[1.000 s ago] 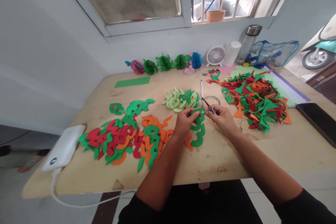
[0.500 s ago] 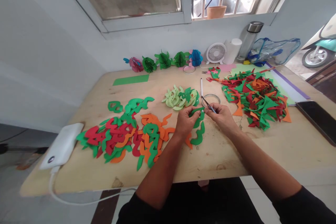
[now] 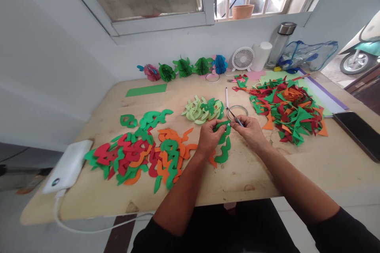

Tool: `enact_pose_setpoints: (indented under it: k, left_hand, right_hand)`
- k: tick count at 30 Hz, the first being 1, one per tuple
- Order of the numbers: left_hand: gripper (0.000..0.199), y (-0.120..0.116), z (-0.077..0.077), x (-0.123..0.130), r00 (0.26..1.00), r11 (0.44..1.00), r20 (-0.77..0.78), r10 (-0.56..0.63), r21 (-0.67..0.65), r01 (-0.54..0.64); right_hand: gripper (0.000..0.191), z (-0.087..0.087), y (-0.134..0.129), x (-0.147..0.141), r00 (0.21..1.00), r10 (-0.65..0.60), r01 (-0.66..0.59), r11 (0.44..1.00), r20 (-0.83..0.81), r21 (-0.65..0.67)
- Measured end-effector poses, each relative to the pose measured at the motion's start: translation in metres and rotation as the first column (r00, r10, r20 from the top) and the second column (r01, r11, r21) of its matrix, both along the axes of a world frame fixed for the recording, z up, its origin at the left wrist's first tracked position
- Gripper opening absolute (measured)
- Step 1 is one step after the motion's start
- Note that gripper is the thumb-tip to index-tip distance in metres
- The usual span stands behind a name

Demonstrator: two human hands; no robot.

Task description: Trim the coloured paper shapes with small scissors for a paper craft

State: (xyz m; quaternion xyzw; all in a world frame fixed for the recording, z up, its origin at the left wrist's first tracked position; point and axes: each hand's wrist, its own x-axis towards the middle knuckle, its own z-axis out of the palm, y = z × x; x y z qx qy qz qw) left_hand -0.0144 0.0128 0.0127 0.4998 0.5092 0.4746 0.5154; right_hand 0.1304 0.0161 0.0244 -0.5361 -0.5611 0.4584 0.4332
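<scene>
My left hand [image 3: 210, 136] is closed, pinching a curvy green paper strip [image 3: 222, 125] between thumb and fingertips. My right hand [image 3: 251, 131] meets it at the strip's right end. A slim dark tool with a bluish-grey handle [image 3: 238, 121] is gripped in that hand, its thin end pointing up and left; its exact kind is not clear. Beneath the hands hangs or lies a wavy green paper piece [image 3: 223, 153], next to an orange scrap [image 3: 213, 160]. Just beyond the fingers are a clear tape-like ring [image 3: 237, 110], a white pen [image 3: 227, 97] and pale green paper curls [image 3: 196, 110].
Red, green and orange cut strips [image 3: 133, 154] are heaped left, triangular scraps [image 3: 287, 110] right. Folded paper turtles [image 3: 182, 67], a small fan [image 3: 242, 59] and a bottle [image 3: 280, 45] line the wall. A phone [image 3: 358, 134] and power bank [image 3: 69, 166] lie near the edges.
The whole view has shifted slightly. Both hands keep the same hold on the green strip and the slim tool.
</scene>
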Motion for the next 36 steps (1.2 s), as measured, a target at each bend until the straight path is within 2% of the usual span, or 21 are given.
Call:
enact_pose_setpoints:
  k: [16,28,36]
  left_hand:
    - [0.022,-0.0001,-0.0002,0.0003,0.999,0.999,-0.022,-0.028,0.026,0.028]
    - [0.018,-0.0011,-0.0030,0.0014,0.999,0.999,-0.051,-0.011,0.045,0.014]
    - [0.016,-0.0013,0.0023,0.0017,0.998,0.998,-0.061,-0.020,0.055,0.024]
  right_hand:
    - [0.023,-0.0021,0.0013,0.0005,0.999,-0.035,0.035,0.999,-0.010,-0.007]
    - [0.018,-0.0036,0.0013,0.0001,0.998,-0.041,0.041,0.999,-0.040,0.008]
    - [0.018,-0.0043,0.0010,0.0002,0.999,-0.047,0.048,0.998,-0.012,0.028]
